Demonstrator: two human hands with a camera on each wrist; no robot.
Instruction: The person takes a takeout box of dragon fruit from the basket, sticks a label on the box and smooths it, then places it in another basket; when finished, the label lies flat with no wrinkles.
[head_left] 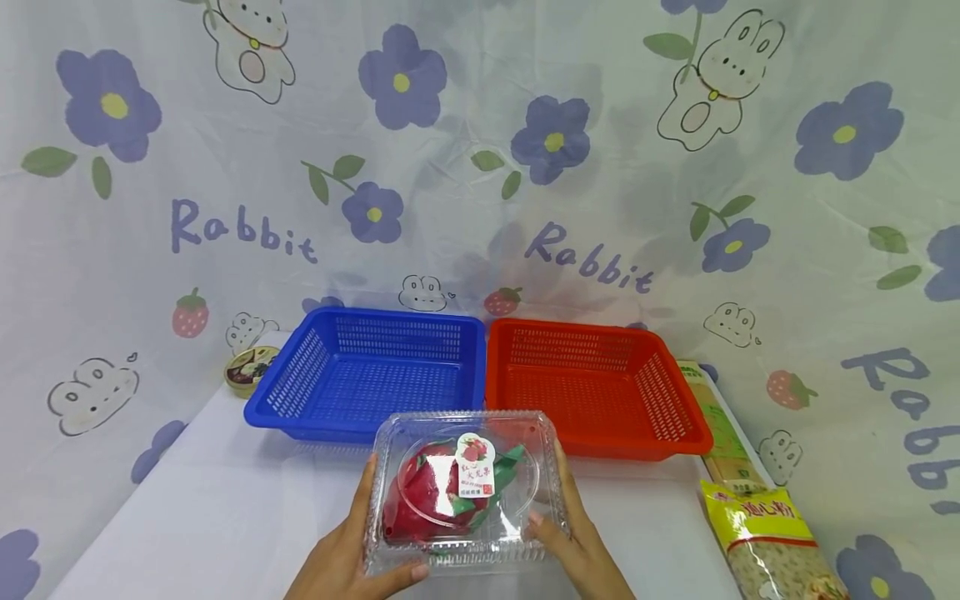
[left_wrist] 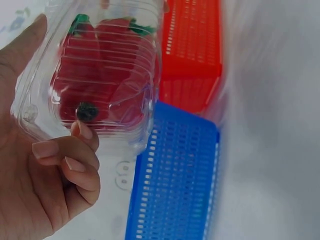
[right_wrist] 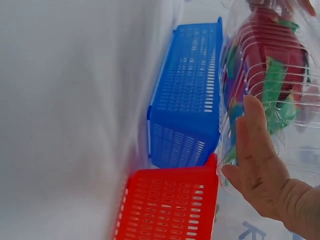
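A clear plastic clamshell box (head_left: 517, 508) is held up over the table by both hands, in front of the two baskets. Inside it a red dragon fruit (head_left: 420, 504) with green scales shows through the lid, which bears a white label (head_left: 476, 479). My left hand (head_left: 337, 546) grips the box's left side, thumb along its near edge; in the left wrist view fingers (left_wrist: 75, 165) curl at its underside. On the other side my right hand (head_left: 585, 550) holds the box, thumb on its front corner and fingers (right_wrist: 260, 135) along its side and base.
A blue basket (head_left: 318, 317) and a red basket (head_left: 686, 400) stand side by side against the printed curtain. At the far left sits a round tin (head_left: 243, 372). Along the right edge lie a green-and-tan packet (head_left: 723, 437) and a yellow-topped bag of pasta (head_left: 776, 542).
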